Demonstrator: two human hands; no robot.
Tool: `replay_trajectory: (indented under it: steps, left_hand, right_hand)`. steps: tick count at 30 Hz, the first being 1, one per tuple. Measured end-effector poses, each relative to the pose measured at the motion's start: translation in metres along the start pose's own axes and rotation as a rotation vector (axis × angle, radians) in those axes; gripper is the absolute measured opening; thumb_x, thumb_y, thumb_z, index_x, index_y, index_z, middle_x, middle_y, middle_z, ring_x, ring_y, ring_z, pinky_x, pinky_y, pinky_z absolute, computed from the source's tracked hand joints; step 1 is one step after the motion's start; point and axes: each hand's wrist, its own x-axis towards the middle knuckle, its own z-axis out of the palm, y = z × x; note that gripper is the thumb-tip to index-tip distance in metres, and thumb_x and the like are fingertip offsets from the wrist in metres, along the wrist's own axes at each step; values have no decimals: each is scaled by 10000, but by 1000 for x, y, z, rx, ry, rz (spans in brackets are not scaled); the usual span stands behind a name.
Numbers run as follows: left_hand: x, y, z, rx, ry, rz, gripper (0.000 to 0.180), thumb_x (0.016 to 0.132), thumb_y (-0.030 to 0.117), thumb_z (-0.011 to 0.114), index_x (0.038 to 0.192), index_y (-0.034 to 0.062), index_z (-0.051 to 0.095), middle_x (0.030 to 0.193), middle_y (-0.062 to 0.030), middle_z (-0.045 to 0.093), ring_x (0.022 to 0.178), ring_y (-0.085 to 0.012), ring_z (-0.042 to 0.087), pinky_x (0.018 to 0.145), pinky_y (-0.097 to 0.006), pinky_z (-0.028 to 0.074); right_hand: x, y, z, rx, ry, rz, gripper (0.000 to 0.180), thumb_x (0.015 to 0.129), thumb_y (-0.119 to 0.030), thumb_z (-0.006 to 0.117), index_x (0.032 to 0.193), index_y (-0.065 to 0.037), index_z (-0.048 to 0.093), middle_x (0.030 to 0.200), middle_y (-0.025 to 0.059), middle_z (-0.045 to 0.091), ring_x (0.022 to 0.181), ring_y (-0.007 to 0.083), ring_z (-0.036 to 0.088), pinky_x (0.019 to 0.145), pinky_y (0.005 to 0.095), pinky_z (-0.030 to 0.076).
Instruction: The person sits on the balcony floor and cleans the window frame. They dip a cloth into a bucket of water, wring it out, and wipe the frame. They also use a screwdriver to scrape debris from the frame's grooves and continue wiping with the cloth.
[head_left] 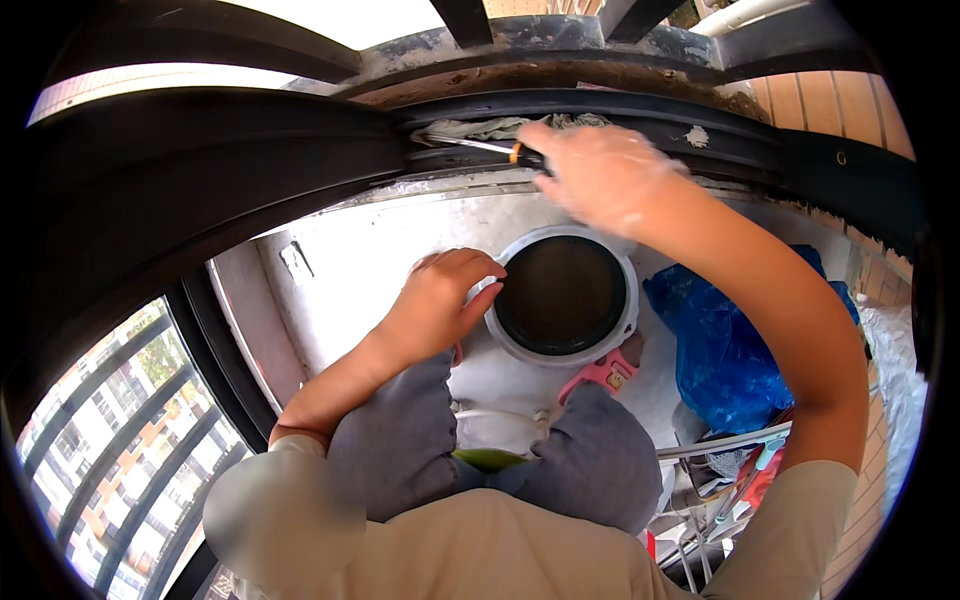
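Note:
My right hand (605, 175) is closed round the black and yellow handle of a screwdriver (480, 145). Its thin metal shaft points left into the black window track (640, 105). A crumpled grey-green cloth (490, 128) lies in the track beside the shaft. Lower down, my left hand (440, 300) curls its thumb and fingers at the left rim of a round white bucket (632, 300). Dark, murky water (560, 295) fills much of the bucket. My right hand is slightly smeared by motion.
A blue plastic bag (725, 350) lies right of the bucket. Pink slippers (605, 372) are by my knees. Black bars (460, 20) cross beyond the track. A metal rack (720, 440) with things in it stands at the lower right. A barred window (110, 440) is on the left.

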Motion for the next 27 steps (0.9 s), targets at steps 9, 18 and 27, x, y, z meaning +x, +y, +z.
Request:
replay_trajectory:
  steps: [9, 18, 27]
  left_hand:
    - [22, 2, -9, 152, 246, 81, 246, 792, 18, 627, 1036, 28, 599, 1070, -155, 595, 951, -335, 590, 834, -399, 477]
    - [58, -15, -8, 558, 499, -45, 432, 795, 71, 634, 1171, -81, 487, 1166, -251, 511, 1140, -404, 463, 962, -448, 389]
    - [73, -9, -5, 542, 450, -118, 360, 794, 154, 637, 1068, -37, 504, 1073, -257, 542, 1062, -421, 502, 865, -468, 415]
  right_hand:
    - [-18, 27, 7, -13, 267, -75, 318, 923, -305, 520, 1140, -75, 550, 903, 174, 665, 859, 345, 643, 756, 431, 508]
    - [-11, 13, 25, 2, 237, -57, 338, 934, -327, 498, 1153, -72, 540, 811, 167, 661, 775, 351, 644, 679, 436, 510]
    - [3, -5, 36, 0, 323, 48, 334, 913, -355, 526, 1091, -74, 556, 765, 144, 664, 741, 328, 655, 652, 435, 516]
